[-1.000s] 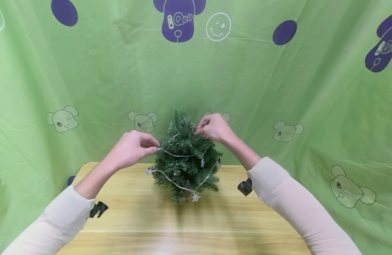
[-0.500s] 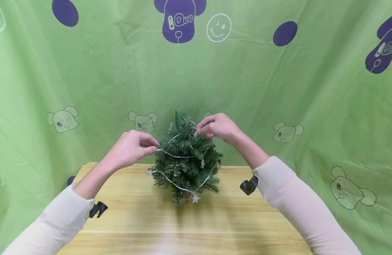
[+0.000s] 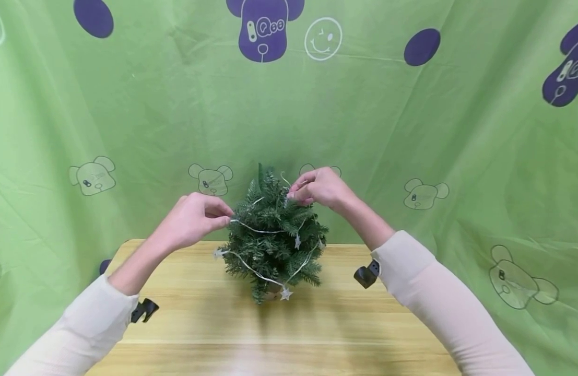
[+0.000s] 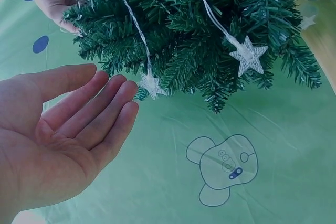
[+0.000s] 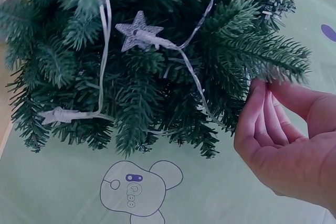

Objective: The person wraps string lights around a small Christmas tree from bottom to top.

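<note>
A small artificial Christmas tree stands upright on the wooden table, wound with a string of star lights. My left hand is at the tree's left side. In the left wrist view its fingers are fairly straight, with the tips at a star light; the thumb lies apart from that star. At the upper right of the tree my right hand pinches the light string near the top, where a thin wire end loops up. Branches partly hide the right fingertips in the right wrist view, so the exact grip spot is unclear.
A wooden table carries the tree. Green cloth with printed figures hangs behind and at both sides. Black wrist camera mounts sit at both cuffs. Other stars hang lower, including a front one.
The right hand has shifted slightly to the right, loosened its fingers, then brought them together again at the light string near the treetop. The left hand has stayed almost still.
</note>
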